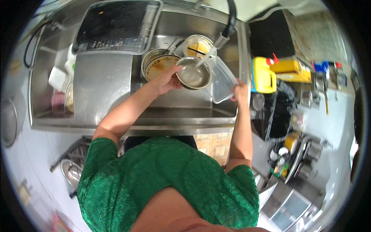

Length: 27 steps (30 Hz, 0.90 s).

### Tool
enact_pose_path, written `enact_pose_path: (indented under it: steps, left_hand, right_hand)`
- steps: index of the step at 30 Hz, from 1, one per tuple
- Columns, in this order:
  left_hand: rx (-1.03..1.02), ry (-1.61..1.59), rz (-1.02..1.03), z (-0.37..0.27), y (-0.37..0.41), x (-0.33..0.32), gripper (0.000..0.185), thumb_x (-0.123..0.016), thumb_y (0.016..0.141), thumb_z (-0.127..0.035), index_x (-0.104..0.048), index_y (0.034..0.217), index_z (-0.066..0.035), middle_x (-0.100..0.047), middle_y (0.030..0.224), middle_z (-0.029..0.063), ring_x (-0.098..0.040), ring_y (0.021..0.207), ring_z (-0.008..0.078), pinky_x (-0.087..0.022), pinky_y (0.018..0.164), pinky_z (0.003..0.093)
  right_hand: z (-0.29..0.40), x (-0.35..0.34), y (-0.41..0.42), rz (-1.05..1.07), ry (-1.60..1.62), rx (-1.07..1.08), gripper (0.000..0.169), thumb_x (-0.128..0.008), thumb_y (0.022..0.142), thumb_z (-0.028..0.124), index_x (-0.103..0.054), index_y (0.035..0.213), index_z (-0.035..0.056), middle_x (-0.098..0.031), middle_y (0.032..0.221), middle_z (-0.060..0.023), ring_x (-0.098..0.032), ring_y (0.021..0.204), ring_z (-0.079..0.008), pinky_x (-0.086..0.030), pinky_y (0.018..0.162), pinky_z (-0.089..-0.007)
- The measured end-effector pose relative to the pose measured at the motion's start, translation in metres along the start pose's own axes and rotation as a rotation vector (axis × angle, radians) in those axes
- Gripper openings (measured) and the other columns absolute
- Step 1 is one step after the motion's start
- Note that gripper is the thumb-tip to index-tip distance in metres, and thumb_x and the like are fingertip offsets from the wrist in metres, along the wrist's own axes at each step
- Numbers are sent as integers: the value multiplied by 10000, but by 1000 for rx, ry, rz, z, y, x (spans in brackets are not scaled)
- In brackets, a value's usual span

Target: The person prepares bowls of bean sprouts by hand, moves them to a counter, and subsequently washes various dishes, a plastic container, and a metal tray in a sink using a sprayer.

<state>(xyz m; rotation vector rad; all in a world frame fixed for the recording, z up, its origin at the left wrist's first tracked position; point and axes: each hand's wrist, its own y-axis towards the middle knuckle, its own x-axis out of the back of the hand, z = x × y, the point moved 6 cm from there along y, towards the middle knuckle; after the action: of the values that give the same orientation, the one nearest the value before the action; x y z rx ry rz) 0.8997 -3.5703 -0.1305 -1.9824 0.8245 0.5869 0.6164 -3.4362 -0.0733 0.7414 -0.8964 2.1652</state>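
My left hand grips the rim of a round metal bowl, held over the right basin of a stainless steel sink. Water runs from the faucet spout into the bowl. My right hand holds a clear rectangular plastic container by its edge, tilted, just right of the bowl. Behind my left hand sits a stained round pan with brown residue. Beyond the bowl stands another round vessel with yellowish liquid and a dark utensil across it.
A black tray lies across the sink's back left. White containers stand in the left basin. On the right are a yellow jug, a small glass and a black cloth-like item.
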Motion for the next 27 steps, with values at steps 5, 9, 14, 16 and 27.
enact_pose_path:
  steps: [5,9,14,16,27]
  left_hand:
    - [215,-123,165,24,35,-27,416,-606,812,-387,-504,1092,-96,-582,977,75,-576,829,208,-505,738,404]
    - [84,41,95,10,43,-34,501,-632,798,-348,-461,1179,-72,-540,1022,105,-567,861,230,-508,742,458]
    - [-393,746,68,-33,45,-38,665,-676,753,-251,-388,1340,-133,-473,1091,121,-519,1000,255,-462,844,413]
    - [-630,1335,-107,-52,12,-72,699,-707,682,-239,-422,1314,-149,-416,1148,157,-485,1041,293,-417,901,371]
    - [-988,1896,-563,-105,-30,-84,779,-724,619,-157,-397,1311,-305,-381,1253,168,-439,1079,328,-483,804,414]
  right_hand:
    - [-79,14,-97,-189,135,-158,405,-503,808,195,-560,1177,38,-632,822,-161,-589,526,-224,-511,406,-315]
    - [-57,14,-137,-218,128,-150,357,-506,833,214,-580,1145,56,-613,740,-107,-577,516,-185,-496,397,-307]
    - [-55,-18,-121,-201,283,-174,368,-523,838,274,-589,1129,59,-590,708,-89,-567,529,-174,-472,360,-303]
    - [-48,-40,-106,-82,362,-198,373,-505,835,282,-587,1115,49,-589,736,-100,-573,553,-196,-480,372,-322]
    - [22,-98,-47,303,827,-157,282,-491,853,296,-551,997,60,-512,699,-67,-536,496,-205,-403,366,-311]
